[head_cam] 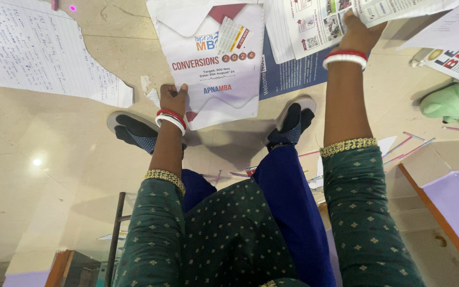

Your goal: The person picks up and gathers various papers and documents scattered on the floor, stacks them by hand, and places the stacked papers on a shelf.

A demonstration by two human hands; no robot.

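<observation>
A: Where's the white poster (216,64) held?
B: Bottom-left corner's pinched by left hand (173,98) fingers; the leaflet (325,24) edge is gripped by right hand (358,33). Floor (54,154) left is open, green plush (452,101) crowds right.

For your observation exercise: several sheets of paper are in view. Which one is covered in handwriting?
The lined sheet at the far left, torn-edged, untouched; the others are printed, glossy posters.

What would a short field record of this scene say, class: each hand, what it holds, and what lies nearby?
left hand: grips bottom edge of white printed poster
right hand: holds printed leaflet
wrists: red and white bangles
floor: handwritten lined sheet, dark blue poster, pink sticks
right edge: green soft toy
feet: dark shoes
</observation>
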